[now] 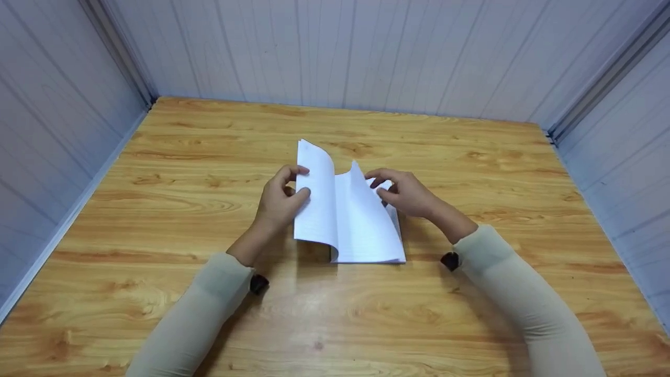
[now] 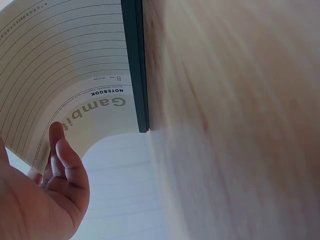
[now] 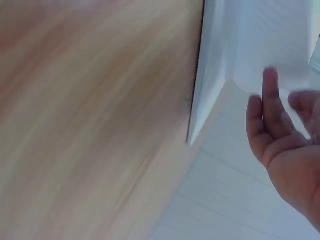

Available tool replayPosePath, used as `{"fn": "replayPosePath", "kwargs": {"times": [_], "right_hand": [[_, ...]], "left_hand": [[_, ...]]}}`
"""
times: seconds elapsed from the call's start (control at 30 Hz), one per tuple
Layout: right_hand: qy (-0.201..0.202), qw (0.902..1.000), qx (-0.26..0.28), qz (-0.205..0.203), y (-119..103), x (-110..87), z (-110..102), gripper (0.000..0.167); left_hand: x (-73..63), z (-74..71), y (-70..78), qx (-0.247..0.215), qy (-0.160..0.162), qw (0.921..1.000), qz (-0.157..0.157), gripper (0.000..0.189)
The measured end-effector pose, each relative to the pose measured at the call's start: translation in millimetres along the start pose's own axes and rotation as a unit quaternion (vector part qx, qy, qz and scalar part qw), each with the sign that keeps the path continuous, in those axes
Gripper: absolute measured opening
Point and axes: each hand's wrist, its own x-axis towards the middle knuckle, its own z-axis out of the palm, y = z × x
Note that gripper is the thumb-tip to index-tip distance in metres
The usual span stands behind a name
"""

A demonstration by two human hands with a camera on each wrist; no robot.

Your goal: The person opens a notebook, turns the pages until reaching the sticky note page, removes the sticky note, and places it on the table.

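Note:
An open notebook (image 1: 361, 225) of white ruled paper lies on the table, with a dark green spine (image 2: 135, 65) and "Gambit" lettering showing in the left wrist view. My left hand (image 1: 280, 196) pinches its raised left part (image 1: 315, 204) at the outer edge, thumb on the near face and other fingers mostly behind. On the right side, one page (image 1: 361, 209) stands up in a curve. My right hand (image 1: 405, 191) is behind that page, its fingertips at the page's upper edge. In the right wrist view the right fingers (image 3: 270, 95) are extended along the paper, thumb apart.
The notebook lies on a wood-grain table (image 1: 183, 220). Pale panel walls (image 1: 324, 52) stand at the back and both sides. A small black item sits at each sleeve cuff, one by the left wrist (image 1: 259, 284) and one by the right wrist (image 1: 450, 261).

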Motion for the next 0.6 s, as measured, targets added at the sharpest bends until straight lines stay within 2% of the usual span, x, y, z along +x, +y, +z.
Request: {"fn": "replayPosePath", "kwargs": {"times": [0.1,0.2,0.37,0.6], "right_hand": [[-0.04,0.9992,-0.005,-0.006,-4.6,-1.9,2.0,0.042],[-0.06,0.9981,0.0,-0.015,-8.6,-2.4,4.4,0.047],[-0.075,0.9969,0.01,-0.023,-14.4,-1.3,9.1,0.052],[-0.078,0.996,-0.008,-0.042,-21.5,1.1,14.7,0.058]], "left_hand": [[-0.3,0.2,-1.2,0.002,0.002,1.0,0.0,0.034],[-0.3,0.5,-1.2,0.002,0.001,1.0,0.003,0.034],[-0.9,0.2,-0.4,0.0,0.004,1.0,0.005,0.034],[0.1,0.2,0.3,0.009,0.003,1.0,-0.004,0.033]]}}
